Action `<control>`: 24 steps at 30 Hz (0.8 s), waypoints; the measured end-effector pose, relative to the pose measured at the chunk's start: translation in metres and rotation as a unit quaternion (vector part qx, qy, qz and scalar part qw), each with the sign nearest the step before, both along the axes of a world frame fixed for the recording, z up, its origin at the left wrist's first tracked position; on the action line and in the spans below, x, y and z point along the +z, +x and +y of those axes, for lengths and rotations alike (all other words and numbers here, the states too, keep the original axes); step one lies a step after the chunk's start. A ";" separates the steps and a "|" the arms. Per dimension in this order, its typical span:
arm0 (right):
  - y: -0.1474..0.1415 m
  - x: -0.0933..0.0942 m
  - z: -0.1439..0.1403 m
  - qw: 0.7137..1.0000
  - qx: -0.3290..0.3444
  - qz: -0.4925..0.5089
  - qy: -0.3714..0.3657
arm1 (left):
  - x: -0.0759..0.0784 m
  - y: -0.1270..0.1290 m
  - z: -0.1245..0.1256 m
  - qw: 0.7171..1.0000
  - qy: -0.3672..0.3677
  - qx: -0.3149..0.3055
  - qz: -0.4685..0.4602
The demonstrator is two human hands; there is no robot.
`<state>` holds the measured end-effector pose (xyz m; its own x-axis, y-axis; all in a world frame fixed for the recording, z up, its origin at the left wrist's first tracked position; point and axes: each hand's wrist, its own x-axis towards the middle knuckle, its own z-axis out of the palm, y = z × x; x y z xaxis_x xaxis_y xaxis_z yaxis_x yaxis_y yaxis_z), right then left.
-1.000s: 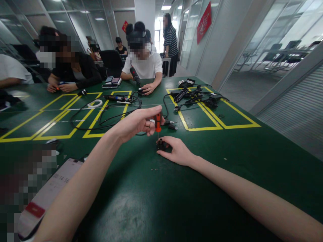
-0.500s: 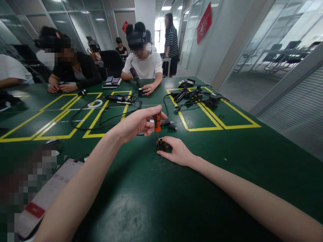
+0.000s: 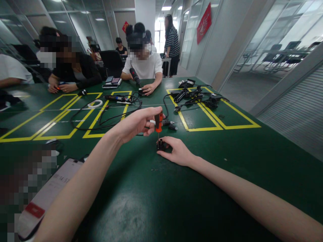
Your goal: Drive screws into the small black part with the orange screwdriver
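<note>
Grip, left hand [image 3: 141, 125]: closed; one screwdriver [image 3: 158, 124], orange and black, held upright, thumb laid on the handle's top, fingers bent alongside. Grip, right hand [image 3: 178, 152]: closed; one small black part [image 3: 160, 144] pinched between thumb and fingers on the green table [image 3: 191, 201], directly under the driver. Shaft brought down to the part's left side; seating of the tip cannot be told.

Clock centred on the part, 12 directed away from the wearer.

Bounded areas: two adjoining yellow tape outlines [image 3: 207, 128], between 1 and 2 o'clock, occupied by one heap of black cables [image 3: 194, 95], pieces too tangled to be counted. Further outlines at 10 o'clock, crossed by one white ring [image 3: 94, 106] and one black pen-shaped tool [image 3: 113, 97].

Loose items: two black plugs [image 3: 173, 127], 1 o'clock, near. One phone [image 3: 46, 193], 8 o'clock, partly hidden by the left forearm. Tiny fragments [image 3: 154, 169], between 6 and 7. One black power tool [image 3: 135, 76], towards 11, tilted, operated by a co-worker.
</note>
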<state>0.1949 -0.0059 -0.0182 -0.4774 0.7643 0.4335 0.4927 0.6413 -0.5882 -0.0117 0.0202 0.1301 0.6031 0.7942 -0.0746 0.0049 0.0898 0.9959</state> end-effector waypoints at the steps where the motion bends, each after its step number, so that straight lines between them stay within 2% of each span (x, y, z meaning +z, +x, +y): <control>1: 0.000 0.000 0.000 1.000 0.000 0.000 0.001 | 0.000 0.000 0.000 1.000 0.004 0.001 0.001; 13: 0.000 0.001 0.000 1.000 0.000 0.003 -0.006 | 0.003 -0.002 0.002 0.999 -0.023 -0.020 0.010; 20: 0.000 0.000 0.000 1.000 0.000 0.006 -0.008 | 0.000 -0.001 0.000 1.000 0.000 -0.013 0.002; 24: 0.000 0.001 -0.001 1.000 0.000 0.001 -0.012 | 0.001 -0.004 0.003 0.999 -0.009 -0.033 0.003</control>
